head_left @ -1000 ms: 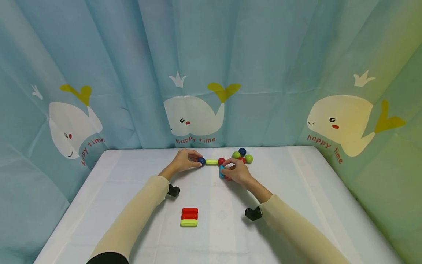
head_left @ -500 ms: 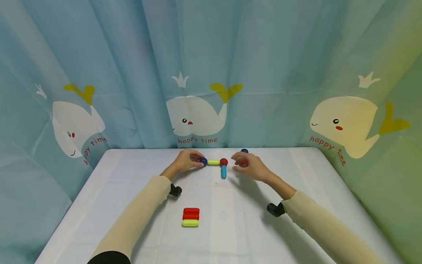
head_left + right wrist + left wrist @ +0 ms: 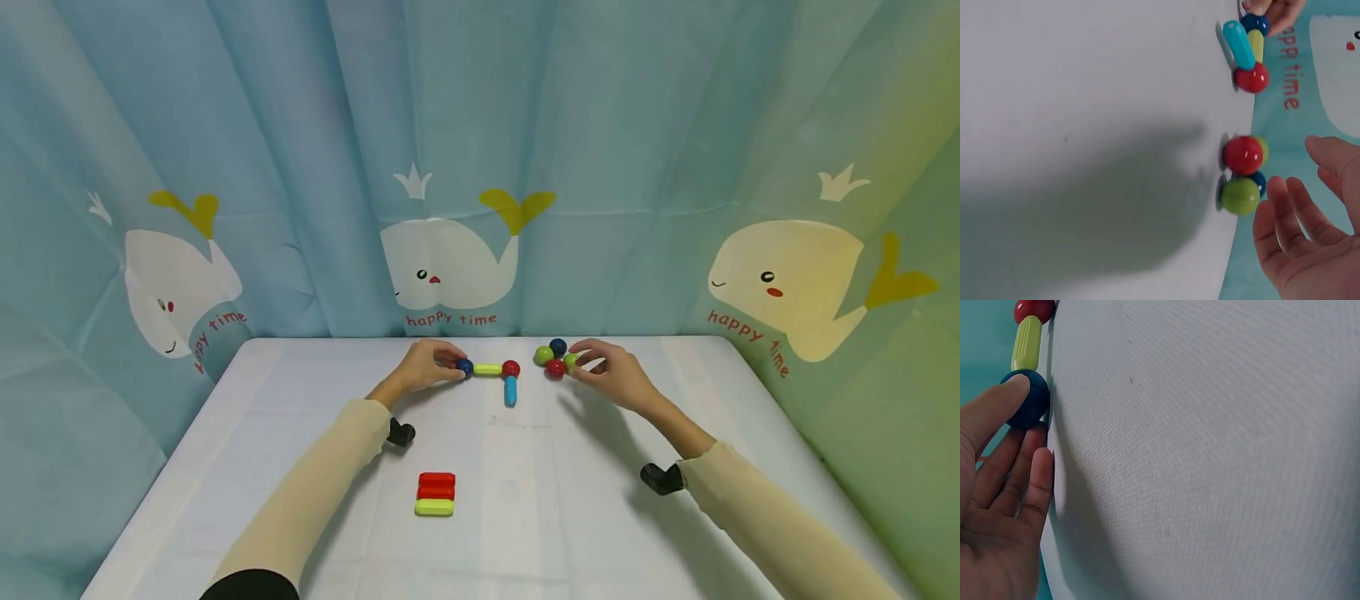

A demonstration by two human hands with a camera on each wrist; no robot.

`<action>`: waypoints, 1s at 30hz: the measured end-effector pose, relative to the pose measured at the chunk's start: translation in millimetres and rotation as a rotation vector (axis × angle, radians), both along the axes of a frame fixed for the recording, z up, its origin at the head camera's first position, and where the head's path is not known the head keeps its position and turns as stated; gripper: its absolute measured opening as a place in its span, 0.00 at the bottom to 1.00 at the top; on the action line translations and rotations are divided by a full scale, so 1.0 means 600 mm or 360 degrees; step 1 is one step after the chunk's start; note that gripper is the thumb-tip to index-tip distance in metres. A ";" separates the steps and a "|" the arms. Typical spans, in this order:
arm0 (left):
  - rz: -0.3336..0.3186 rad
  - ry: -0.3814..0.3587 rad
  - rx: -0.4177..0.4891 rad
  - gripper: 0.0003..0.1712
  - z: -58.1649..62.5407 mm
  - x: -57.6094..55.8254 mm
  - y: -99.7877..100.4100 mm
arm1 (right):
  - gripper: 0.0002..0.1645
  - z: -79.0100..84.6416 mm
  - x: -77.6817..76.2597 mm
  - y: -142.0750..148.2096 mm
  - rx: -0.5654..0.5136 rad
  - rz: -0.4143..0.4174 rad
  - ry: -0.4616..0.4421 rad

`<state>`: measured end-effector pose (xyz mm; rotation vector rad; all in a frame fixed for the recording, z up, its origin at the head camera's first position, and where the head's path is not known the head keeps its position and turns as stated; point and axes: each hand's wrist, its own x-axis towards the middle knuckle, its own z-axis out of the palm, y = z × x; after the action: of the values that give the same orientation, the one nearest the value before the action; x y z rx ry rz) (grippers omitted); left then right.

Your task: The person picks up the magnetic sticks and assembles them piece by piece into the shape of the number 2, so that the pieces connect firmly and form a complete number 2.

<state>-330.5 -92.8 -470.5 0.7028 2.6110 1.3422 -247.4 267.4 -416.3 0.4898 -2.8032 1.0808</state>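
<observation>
My left hand (image 3: 429, 365) pinches a dark blue ball (image 3: 1030, 400) between thumb and fingers. A yellow-green rod (image 3: 487, 369) joins that ball to a red ball (image 3: 511, 368), and a light blue rod (image 3: 511, 392) runs from the red ball toward the front. At the right, my right hand (image 3: 611, 375) is spread beside a green ball (image 3: 1239, 196), thumb and fingers well apart and nothing gripped. Clustered with this ball are a second red ball (image 3: 1243, 155), another green ball (image 3: 543, 356) and another dark blue ball (image 3: 558, 347).
Two red rods (image 3: 437, 486) and a yellow-green rod (image 3: 434, 507) lie side by side nearer the front of the white table (image 3: 540, 517). A blue curtain (image 3: 622, 150) with whale prints hangs behind the table's back edge.
My right hand has let go of the light blue rod, which stays at the red ball, and has moved right to the ball cluster. My left hand keeps holding the dark blue ball.
</observation>
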 end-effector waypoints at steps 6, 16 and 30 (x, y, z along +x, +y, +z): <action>-0.0002 -0.0004 0.0007 0.17 0.001 -0.001 0.000 | 0.21 -0.007 -0.004 0.020 -0.0002 -0.0042 -0.0006; -0.0006 0.0001 0.0009 0.17 0.002 0.001 0.000 | 0.23 -0.017 -0.028 0.043 -0.0087 -0.0018 -0.0086; 0.0012 -0.0012 -0.0010 0.17 0.002 0.001 0.000 | 0.29 -0.045 -0.051 0.028 -0.0134 -0.0202 -0.0324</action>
<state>-329.8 -92.7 -469.1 0.6867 2.6133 1.3358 -278.1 284.3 -443.6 0.2005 -2.8961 1.2813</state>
